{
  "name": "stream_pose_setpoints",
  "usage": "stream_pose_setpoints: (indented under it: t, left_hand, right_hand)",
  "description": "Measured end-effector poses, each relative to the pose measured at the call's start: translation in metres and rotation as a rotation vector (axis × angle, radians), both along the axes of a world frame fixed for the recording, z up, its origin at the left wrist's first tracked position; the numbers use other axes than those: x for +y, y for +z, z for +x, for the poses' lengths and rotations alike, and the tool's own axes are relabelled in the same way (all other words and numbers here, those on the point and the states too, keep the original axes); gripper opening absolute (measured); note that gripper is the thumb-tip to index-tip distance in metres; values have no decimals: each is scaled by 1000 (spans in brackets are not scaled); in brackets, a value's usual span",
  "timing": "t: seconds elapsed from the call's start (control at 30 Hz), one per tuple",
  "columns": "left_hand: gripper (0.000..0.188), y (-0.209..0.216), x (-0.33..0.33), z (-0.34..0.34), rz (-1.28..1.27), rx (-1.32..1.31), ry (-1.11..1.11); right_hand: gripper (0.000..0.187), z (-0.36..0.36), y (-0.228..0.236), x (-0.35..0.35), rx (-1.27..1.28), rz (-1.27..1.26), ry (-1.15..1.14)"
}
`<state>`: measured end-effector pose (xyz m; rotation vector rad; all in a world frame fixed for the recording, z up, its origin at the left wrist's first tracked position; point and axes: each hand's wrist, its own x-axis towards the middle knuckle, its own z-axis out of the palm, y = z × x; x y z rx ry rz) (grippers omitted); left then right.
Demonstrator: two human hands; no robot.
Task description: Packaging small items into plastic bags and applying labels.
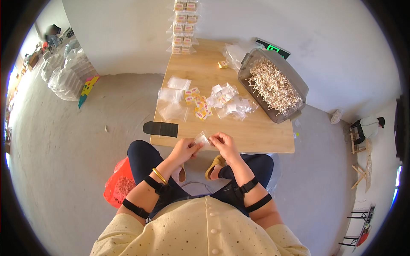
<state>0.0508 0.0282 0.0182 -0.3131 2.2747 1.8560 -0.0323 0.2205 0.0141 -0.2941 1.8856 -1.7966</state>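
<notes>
Over the table's near edge, my left hand (187, 149) pinches a small see-through plastic bag (201, 139). My right hand (226, 146) is closed at the bag's right edge, thumb and fingertips together. What lies in the bag is too small to tell. Beyond my hands lie a heap of yellow and white printed cards (201, 106) and a stack of flat see-through bags (171, 110). Right of the cards is a pile of small bags with white and yellow pieces in them (223, 95). A grey plastic bin (267, 112) holds many thin sticks (273, 85) with pale tips.
The wooden table (256, 143) meets the wall. Strips of packed bags (183, 27) hang at its far left; a scale with a green display (273, 48) stands behind the bin. A black strip (161, 129) overhangs the left edge. A red bag (117, 181) sits by my left leg.
</notes>
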Motion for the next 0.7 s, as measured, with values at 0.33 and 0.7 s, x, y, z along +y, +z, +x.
stream_pose_setpoints:
  t: [0.33,0.7]
  left_hand:
    - [24,-9,-4,8,349,-9,-34]
    - [27,1,2,7,103,88,-5]
  right_hand:
    - [17,6,10,2,87,-3,-106]
    - [18,7,10,7,181,111,17]
